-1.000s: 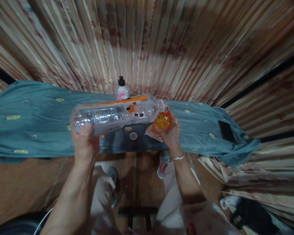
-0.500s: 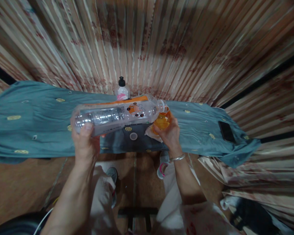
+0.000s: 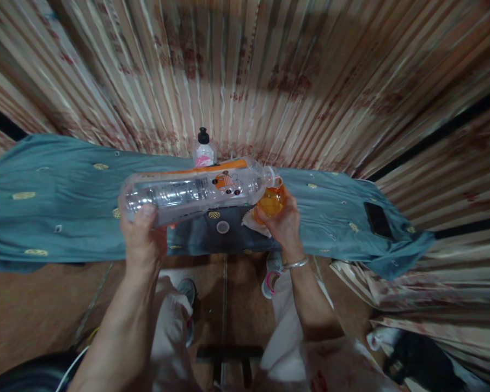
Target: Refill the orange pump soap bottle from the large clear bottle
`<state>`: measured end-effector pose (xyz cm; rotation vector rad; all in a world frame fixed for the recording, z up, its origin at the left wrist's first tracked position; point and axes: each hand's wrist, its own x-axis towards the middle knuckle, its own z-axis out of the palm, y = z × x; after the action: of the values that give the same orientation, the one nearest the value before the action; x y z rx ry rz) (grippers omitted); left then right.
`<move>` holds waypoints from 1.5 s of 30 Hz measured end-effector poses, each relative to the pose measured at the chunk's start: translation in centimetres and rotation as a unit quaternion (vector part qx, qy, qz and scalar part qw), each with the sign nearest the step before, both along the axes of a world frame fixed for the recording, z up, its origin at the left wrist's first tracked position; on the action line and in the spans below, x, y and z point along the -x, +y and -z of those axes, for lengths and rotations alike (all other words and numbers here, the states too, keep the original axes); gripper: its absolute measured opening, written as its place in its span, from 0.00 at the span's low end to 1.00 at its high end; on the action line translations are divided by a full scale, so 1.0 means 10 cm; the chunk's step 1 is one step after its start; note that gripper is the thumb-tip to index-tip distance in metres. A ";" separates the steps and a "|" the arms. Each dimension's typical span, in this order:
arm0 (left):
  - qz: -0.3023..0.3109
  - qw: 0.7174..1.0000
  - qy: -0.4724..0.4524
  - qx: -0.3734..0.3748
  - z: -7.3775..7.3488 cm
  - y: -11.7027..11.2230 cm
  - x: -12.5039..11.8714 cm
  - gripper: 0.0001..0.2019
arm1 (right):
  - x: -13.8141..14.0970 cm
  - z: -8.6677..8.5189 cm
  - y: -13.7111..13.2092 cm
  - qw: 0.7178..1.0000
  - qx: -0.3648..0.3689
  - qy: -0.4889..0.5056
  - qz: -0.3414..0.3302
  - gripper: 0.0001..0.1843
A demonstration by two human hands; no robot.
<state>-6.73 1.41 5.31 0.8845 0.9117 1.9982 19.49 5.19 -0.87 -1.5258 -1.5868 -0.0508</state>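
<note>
1. I have the left hand (image 3: 144,239) grasping a large clear bottle (image 3: 183,190) near its base, thumb across the near side; the other fingers are mostly hidden behind it.
2. Bottle is tipped over on its side above the bench (image 3: 73,190), neck to the right. I see an orange stripe and an orange printed figure on it.
3. Right hand (image 3: 286,220) has its fingers wrapped round an orange see-through container (image 3: 270,202). Silver bracelet (image 3: 296,263) on that wrist.
4. Bottle mouth is right at the container's top. I can't tell whether they touch, or whether liquid is running.
5. Pale cloth (image 3: 255,222) shows just below the container; I can't tell if it's held or lying on the bench.
6. Small round translucent disc (image 3: 222,227) on the bench, between the hands.
7. Black-topped bottle (image 3: 204,155) with a pink patch upright behind the clear one, by the curtain (image 3: 228,71).
8. Dark phone (image 3: 378,219) near the bench's right end, well apart from both hands.
</note>
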 end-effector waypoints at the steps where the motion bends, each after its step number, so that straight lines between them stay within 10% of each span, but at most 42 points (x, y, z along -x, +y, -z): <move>1: 0.000 1.000 0.001 0.002 0.00 0.00 0.00 0.36 | 0.00 0.00 0.00 1.000 -0.001 0.000 0.001 0.38; 45: 0.004 1.000 0.012 0.003 -0.02 0.00 -0.01 0.34 | 0.00 -0.01 0.00 1.000 0.004 -0.005 0.002 0.40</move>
<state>-6.59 1.38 5.52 0.9090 0.9260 1.9809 19.50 5.22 -0.80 -1.5359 -1.5942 -0.0549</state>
